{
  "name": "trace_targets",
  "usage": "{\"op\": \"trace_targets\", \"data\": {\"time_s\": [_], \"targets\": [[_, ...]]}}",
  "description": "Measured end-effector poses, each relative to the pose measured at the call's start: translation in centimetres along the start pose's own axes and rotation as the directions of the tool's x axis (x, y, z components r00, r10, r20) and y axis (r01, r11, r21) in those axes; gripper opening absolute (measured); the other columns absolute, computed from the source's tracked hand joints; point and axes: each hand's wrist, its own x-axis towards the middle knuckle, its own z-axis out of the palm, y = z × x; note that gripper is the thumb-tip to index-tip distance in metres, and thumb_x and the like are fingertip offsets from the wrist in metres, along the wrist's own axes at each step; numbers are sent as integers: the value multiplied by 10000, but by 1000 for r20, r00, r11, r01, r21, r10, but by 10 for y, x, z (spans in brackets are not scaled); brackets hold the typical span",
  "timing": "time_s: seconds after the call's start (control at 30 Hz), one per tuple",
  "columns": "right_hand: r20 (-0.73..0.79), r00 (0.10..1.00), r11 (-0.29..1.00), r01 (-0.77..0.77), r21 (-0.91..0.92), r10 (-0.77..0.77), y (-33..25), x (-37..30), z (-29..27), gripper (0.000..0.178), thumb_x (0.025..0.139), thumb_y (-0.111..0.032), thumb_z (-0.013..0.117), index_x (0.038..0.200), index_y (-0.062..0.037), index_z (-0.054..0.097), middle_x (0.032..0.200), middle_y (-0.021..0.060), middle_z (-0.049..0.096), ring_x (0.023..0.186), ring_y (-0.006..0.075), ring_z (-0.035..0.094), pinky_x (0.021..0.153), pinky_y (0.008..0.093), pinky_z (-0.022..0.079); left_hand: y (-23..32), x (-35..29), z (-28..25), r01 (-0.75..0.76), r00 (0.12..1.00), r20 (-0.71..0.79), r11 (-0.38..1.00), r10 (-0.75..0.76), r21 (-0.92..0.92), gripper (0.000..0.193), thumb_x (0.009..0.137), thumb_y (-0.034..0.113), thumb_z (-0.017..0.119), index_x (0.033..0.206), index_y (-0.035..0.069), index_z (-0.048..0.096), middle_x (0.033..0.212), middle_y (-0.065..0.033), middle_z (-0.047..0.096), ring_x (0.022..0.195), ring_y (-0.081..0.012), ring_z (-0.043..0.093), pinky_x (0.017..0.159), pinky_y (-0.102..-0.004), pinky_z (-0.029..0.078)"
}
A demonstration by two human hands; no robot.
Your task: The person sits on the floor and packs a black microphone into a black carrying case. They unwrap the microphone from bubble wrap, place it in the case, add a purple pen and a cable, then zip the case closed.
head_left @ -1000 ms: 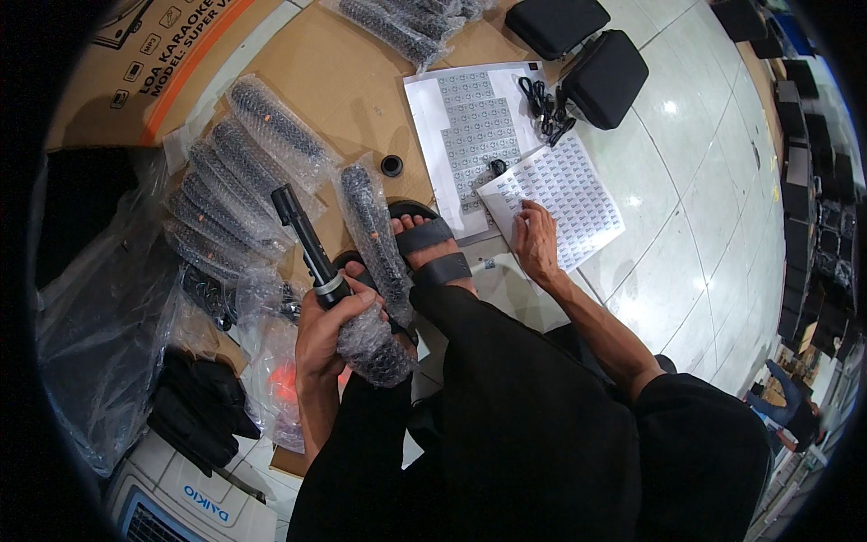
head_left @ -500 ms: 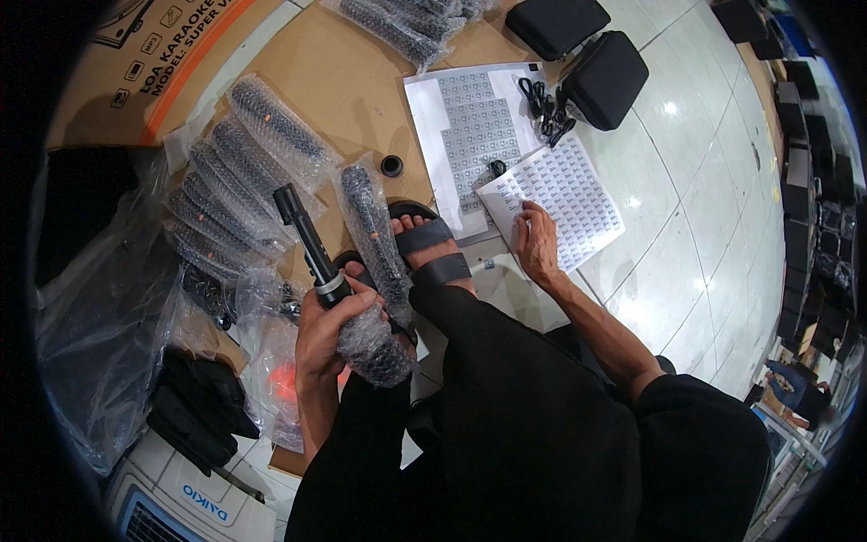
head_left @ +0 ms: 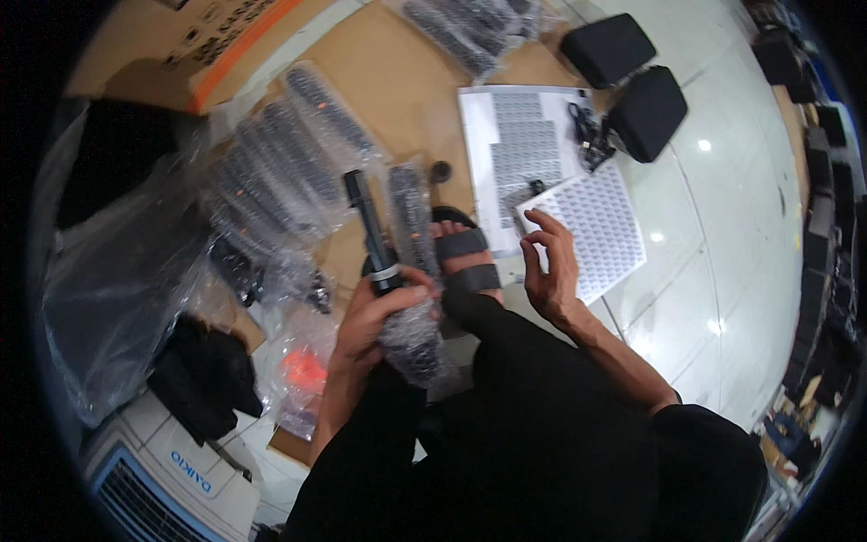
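Note:
My left hand (head_left: 368,318) is wrapped round a black wireless microphone (head_left: 372,237) with a silver ring. Its bare handle points up and away, while its lower end sits in bubble wrap (head_left: 414,345). My right hand (head_left: 554,271) hovers over the near left edge of a white sticker sheet (head_left: 591,230). Its fingertips are bent together by the thumb; anything between them is too small to make out. Just beyond my left hand, a bubble-wrapped microphone (head_left: 412,212) lies beside my sandalled foot (head_left: 465,248).
Several bubble-wrapped microphones (head_left: 302,158) lie on the cardboard (head_left: 379,81) at left, with more (head_left: 470,32) at the far side. A larger printed sheet (head_left: 483,135), coiled black cables (head_left: 589,135), two black cases (head_left: 646,113) and a small black cap (head_left: 441,172) are ahead.
My right hand has lifted off the sticker sheet, its fingers curling toward the thumb. The whole view has shifted, and my left hand still holds the microphone.

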Motion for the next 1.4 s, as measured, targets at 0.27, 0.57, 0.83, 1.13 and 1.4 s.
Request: {"op": "trace_targets", "data": {"time_s": [0.27, 0.57, 0.83, 1.13, 1.4], "targets": [[165, 823, 839, 529, 124, -543, -43, 54, 20, 226, 783, -32, 677, 989, -31, 586, 1287, 173, 566, 1254, 338, 504, 1031, 482, 402, 7, -7, 2, -100, 995, -19, 981, 98, -169, 264, 874, 96, 608, 1107, -25, 587, 1233, -217, 607, 814, -249, 691, 713, -353, 577], [211, 821, 848, 513, 134, -530, -43, 45, 27, 243, 786, -118, 737, 996, -40, 643, 1311, 146, 562, 1266, 303, 499, 1031, 473, 413, 5, -6, -5, -76, 997, -23, 965, 73, -252, 228, 860, 60, 649, 1072, -17, 610, 1235, -219, 602, 805, -257, 691, 718, -360, 575], [480, 859, 703, -454, 548, 181, -52, 56, 22, 176, 871, -89, 698, 992, 35, 665, 1157, 144, 644, 964, 214, 654, 741, 335, 541, 7, -6, -2, -83, 996, -64, 965, 70, -247, 232, 852, 68, 665, 1061, -15, 608, 1207, -212, 609, 803, -256, 691, 720, -367, 579], [633, 737, 449, -660, 602, 236, -64, 64, 22, 146, 911, -112, 635, 947, 29, 645, 1219, 148, 610, 893, 134, 625, 772, 261, 505, 9, -6, 1, -77, 994, -85, 989, 67, -126, 245, 860, 83, 660, 1067, -23, 583, 1178, -230, 620, 822, -258, 694, 724, -378, 576], [736, 656, 478, -707, 521, 167, -101, 99, 22, 149, 907, -109, 659, 935, 36, 637, 1049, 114, 653, 823, 78, 605, 776, 242, 485, -14, 10, -13, -45, 982, -141, 889, 122, 455, 252, 800, 70, 748, 1018, -8, 648, 985, -74, 676, 896, -158, 651, 838, -301, 520]]}}
